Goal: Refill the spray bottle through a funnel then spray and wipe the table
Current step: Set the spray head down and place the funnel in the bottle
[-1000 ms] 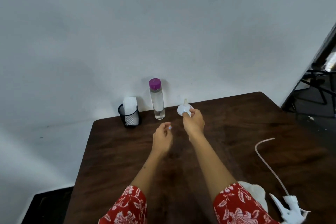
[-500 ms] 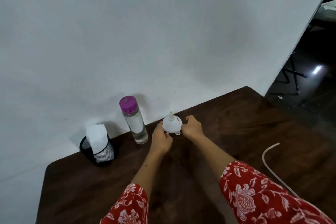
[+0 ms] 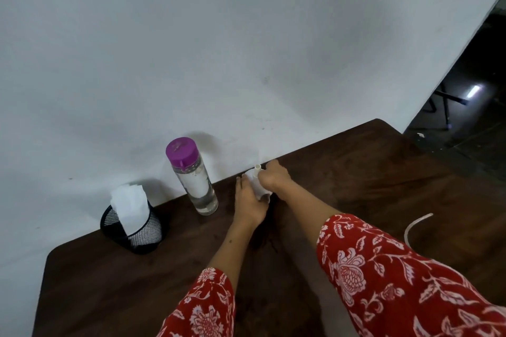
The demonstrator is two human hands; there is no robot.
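A small white funnel [image 3: 256, 182] sits spout-up near the back edge of the dark wooden table [image 3: 356, 172]. My right hand [image 3: 273, 178] grips it from the right and my left hand [image 3: 247, 197] holds it from the left, so most of it is hidden. A clear water bottle [image 3: 198, 186] with a purple cap stands upright just left of my hands. A thin white tube [image 3: 416, 223] lies on the table at the right; the spray bottle and its head are out of view.
A black mesh cup [image 3: 137, 230] holding a white folded cloth [image 3: 128, 206] stands at the back left by the white wall. The table's right edge drops to a dark floor [image 3: 465, 117].
The view swung left and closer. My left hand came forward and joined my right hand on the funnel, which now lies between both hands. The spray head left the view.
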